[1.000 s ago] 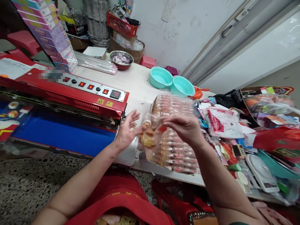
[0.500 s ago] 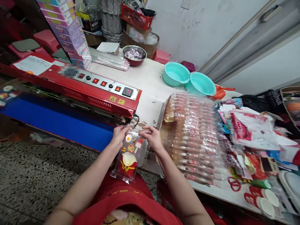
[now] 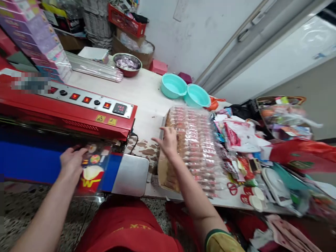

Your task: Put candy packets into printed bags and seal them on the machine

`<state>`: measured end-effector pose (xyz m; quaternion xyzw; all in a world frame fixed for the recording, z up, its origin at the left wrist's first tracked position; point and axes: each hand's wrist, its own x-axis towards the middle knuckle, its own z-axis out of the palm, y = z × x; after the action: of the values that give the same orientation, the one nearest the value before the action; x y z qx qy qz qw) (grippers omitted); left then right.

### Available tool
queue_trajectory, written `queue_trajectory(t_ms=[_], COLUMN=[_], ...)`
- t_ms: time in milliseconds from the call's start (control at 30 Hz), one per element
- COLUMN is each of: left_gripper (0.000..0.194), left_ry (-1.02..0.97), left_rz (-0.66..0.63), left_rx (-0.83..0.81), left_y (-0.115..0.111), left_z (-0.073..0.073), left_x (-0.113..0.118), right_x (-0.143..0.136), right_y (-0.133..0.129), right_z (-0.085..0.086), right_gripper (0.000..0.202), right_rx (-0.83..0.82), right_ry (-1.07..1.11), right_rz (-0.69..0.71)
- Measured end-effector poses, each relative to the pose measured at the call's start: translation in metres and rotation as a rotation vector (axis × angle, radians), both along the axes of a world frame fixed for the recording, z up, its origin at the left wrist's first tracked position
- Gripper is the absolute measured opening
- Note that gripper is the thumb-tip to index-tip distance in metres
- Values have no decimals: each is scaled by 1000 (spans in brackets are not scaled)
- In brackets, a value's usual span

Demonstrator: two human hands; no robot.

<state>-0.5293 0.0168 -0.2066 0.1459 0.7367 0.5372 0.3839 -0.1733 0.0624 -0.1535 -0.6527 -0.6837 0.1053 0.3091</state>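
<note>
My left hand (image 3: 71, 161) is at the left edge of a clear bag (image 3: 93, 171) printed or filled with a red fries box, an egg and other food shapes. The bag lies over the blue belt (image 3: 26, 157), its top edge at the red sealing machine (image 3: 65, 112). The fingers close on the bag's upper left part. My right hand (image 3: 168, 140) holds nothing, thumb and fingers apart, above the left edge of a carton (image 3: 164, 175) packed with rows of clear packets (image 3: 194, 150).
A metal plate (image 3: 131, 175) sits at the belt's right end. Two turquoise basins (image 3: 173, 85) and a steel bowl (image 3: 127, 64) stand behind. Right of the carton are red-handled scissors (image 3: 232, 188), paper cups (image 3: 250, 201) and piled wrappers. Stacked boxes (image 3: 39, 38) rise at the left.
My left hand has carried the bag left onto the belt beside the machine. My right hand has let go of the bag and opened over the carton. The view has turned right.
</note>
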Motion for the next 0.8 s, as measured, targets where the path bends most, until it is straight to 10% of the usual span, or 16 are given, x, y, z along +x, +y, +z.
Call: queue_trajectory(t_ms=[167, 300, 433, 600, 700, 800], left_gripper=[59, 40, 31, 41, 70, 55], left_ry=[916, 1033, 767, 260, -125, -446], left_rz=[60, -198, -451, -710, -760, -758], left_rx=[71, 307, 397, 495, 563, 429], left_y=[-8, -31, -55, -52, -33, -19], left_z=[2, 18, 36, 91, 124, 133], left_x=[-14, 31, 88, 144, 160, 162], right_x=[133, 148, 117, 69, 42, 19], right_y=[38, 55, 33, -18, -35, -42], right_z=[21, 26, 89, 177, 174, 132], right_gripper=[17, 18, 17, 8, 10, 17], right_rx=[-75, -100, 5, 80, -54, -275], right_ry=[-496, -426, -67, 88, 265, 474], right_rz=[-103, 165, 475, 509, 529, 499])
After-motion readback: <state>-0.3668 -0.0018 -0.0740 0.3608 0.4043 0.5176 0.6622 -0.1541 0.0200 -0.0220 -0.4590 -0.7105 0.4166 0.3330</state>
